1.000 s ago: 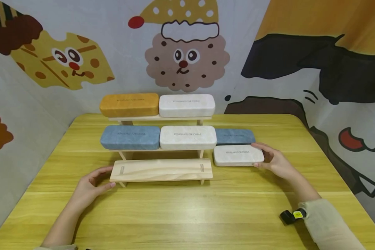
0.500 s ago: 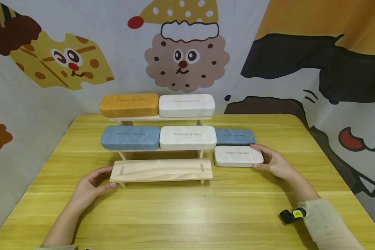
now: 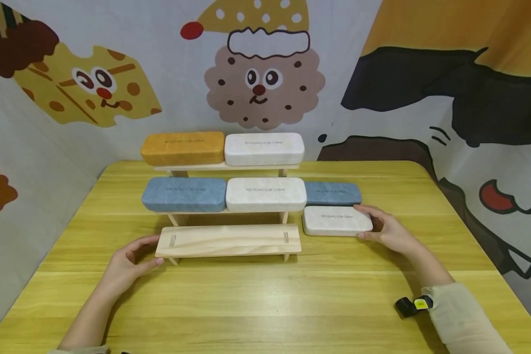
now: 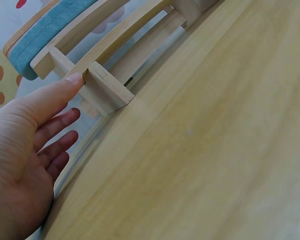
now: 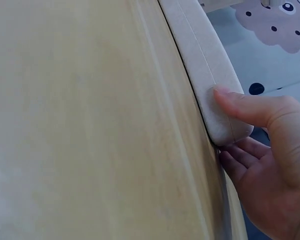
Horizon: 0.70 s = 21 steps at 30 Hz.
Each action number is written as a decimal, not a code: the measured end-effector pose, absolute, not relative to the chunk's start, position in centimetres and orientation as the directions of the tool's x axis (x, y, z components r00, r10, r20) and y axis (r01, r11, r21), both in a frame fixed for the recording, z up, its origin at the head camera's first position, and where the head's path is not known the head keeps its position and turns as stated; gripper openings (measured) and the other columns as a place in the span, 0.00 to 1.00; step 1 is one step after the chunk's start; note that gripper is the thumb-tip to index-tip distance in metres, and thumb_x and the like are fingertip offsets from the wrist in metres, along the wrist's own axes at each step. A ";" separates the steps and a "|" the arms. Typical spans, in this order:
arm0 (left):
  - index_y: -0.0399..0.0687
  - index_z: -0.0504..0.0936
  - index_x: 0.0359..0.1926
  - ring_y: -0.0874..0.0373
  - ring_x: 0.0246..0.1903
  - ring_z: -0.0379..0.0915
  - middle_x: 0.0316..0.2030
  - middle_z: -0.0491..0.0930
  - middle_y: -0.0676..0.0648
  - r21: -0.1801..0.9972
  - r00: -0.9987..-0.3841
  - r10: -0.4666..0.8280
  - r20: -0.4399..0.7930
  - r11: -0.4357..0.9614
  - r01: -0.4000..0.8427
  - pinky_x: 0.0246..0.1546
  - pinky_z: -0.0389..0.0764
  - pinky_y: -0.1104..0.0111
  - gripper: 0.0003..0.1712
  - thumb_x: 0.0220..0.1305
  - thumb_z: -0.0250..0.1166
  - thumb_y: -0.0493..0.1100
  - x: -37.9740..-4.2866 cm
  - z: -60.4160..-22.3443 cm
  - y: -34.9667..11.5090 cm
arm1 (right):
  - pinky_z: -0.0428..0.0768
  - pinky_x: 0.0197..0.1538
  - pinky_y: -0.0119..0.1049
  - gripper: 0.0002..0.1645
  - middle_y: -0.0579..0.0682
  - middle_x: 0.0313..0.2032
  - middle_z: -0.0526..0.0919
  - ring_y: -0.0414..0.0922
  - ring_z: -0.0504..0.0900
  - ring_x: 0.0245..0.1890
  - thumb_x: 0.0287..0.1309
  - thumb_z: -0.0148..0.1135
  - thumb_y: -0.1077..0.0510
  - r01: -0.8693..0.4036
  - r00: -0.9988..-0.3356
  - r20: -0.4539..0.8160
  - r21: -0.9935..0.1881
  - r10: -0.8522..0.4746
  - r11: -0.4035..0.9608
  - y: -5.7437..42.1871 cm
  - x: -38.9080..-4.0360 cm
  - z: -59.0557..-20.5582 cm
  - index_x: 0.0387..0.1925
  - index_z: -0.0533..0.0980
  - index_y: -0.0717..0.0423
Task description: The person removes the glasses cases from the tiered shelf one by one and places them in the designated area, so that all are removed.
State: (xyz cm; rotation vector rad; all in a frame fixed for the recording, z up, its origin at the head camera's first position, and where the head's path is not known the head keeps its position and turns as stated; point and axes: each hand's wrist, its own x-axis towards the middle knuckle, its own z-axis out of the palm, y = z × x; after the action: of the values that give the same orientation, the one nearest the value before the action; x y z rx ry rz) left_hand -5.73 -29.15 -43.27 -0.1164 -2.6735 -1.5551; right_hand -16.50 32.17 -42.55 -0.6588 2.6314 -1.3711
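Observation:
A stepped wooden display rack [image 3: 230, 241] stands mid-table, its lowest shelf bare. My left hand [image 3: 126, 268] holds that shelf's left end, thumb at the front corner and index finger toward the back; in the left wrist view the thumb touches the wood and other fingers hang loosely curled. To the rack's right, my right hand [image 3: 391, 233] grips the right end of a white glasses case [image 3: 336, 220] lying on the table. Its thumb presses the case's front side in the right wrist view, the other fingers partly hidden behind. A blue glasses case [image 3: 334, 192] lies just behind.
On the middle shelf are a blue case [image 3: 184, 194] and a whitish case [image 3: 266, 194]. An orange case [image 3: 183, 148] and another white case [image 3: 264, 149] sit on the top shelf. Behind the table [image 3: 265, 305] hangs a cartoon-printed cloth [image 3: 177, 59].
The right hand and the white glasses case have shifted very slightly toward the front of the table. The left hand and the rack look the same.

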 end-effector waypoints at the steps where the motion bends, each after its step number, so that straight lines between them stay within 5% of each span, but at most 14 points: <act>1: 0.38 0.73 0.60 0.72 0.53 0.64 0.58 0.72 0.37 0.866 -0.996 0.041 0.077 0.493 0.088 0.50 0.65 0.84 0.31 0.57 0.72 0.43 -5.7 -43.2 -29.1 | 0.67 0.50 0.16 0.44 0.66 0.65 0.62 0.35 0.67 0.55 0.48 0.73 0.64 -0.334 -0.901 0.109 -0.791 -0.420 0.512 32.2 -16.5 -42.5 0.67 0.65 0.62; 5: 0.39 0.74 0.60 0.73 0.53 0.64 0.57 0.72 0.37 0.862 -0.996 0.038 0.078 0.499 0.087 0.50 0.65 0.85 0.31 0.57 0.72 0.43 -5.7 -43.1 -29.1 | 0.63 0.55 0.19 0.44 0.65 0.65 0.62 0.51 0.65 0.60 0.49 0.73 0.62 -0.333 -0.906 0.098 -0.766 -0.413 0.549 32.0 -16.3 -42.3 0.67 0.65 0.61; 9: 0.38 0.74 0.60 0.73 0.53 0.64 0.57 0.73 0.39 0.861 -0.996 0.038 0.081 0.501 0.089 0.50 0.65 0.84 0.31 0.57 0.72 0.43 -5.7 -43.2 -29.1 | 0.59 0.65 0.41 0.44 0.65 0.64 0.63 0.62 0.59 0.64 0.48 0.75 0.58 -0.316 -0.921 0.089 -0.738 -0.379 0.596 31.7 -16.1 -41.7 0.66 0.66 0.61; 13: 0.39 0.74 0.60 0.74 0.53 0.64 0.57 0.74 0.42 0.858 -0.996 0.042 0.085 0.505 0.094 0.50 0.65 0.85 0.31 0.57 0.72 0.43 -5.8 -43.3 -29.2 | 0.58 0.64 0.58 0.43 0.65 0.63 0.64 0.63 0.58 0.64 0.49 0.75 0.59 -0.327 -0.925 0.120 -0.738 -0.362 0.591 31.4 -15.8 -40.7 0.64 0.66 0.65; 16: 0.39 0.74 0.60 0.74 0.53 0.65 0.56 0.74 0.43 0.858 -0.995 0.045 0.091 0.504 0.101 0.50 0.65 0.84 0.31 0.57 0.72 0.43 -5.9 -43.4 -29.2 | 0.61 0.64 0.50 0.40 0.65 0.63 0.64 0.63 0.60 0.64 0.51 0.72 0.62 -0.346 -0.924 0.158 -0.733 -0.348 0.586 31.1 -15.6 -39.8 0.64 0.66 0.67; 21: 0.38 0.74 0.60 0.73 0.52 0.66 0.55 0.75 0.46 0.861 -0.994 0.047 0.095 0.498 0.106 0.50 0.66 0.84 0.31 0.57 0.72 0.42 -5.9 -43.5 -29.3 | 0.60 0.62 0.21 0.39 0.62 0.64 0.65 0.61 0.62 0.63 0.54 0.70 0.60 -0.366 -0.928 0.223 -0.701 -0.299 0.613 30.0 -15.2 -37.9 0.66 0.65 0.63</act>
State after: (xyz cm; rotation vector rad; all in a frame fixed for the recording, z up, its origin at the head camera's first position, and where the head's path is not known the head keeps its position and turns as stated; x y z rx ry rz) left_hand -5.89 -29.29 -43.49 -0.1363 -2.6673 -1.5392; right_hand -15.17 30.01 -37.91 -0.5981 2.8960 -1.2887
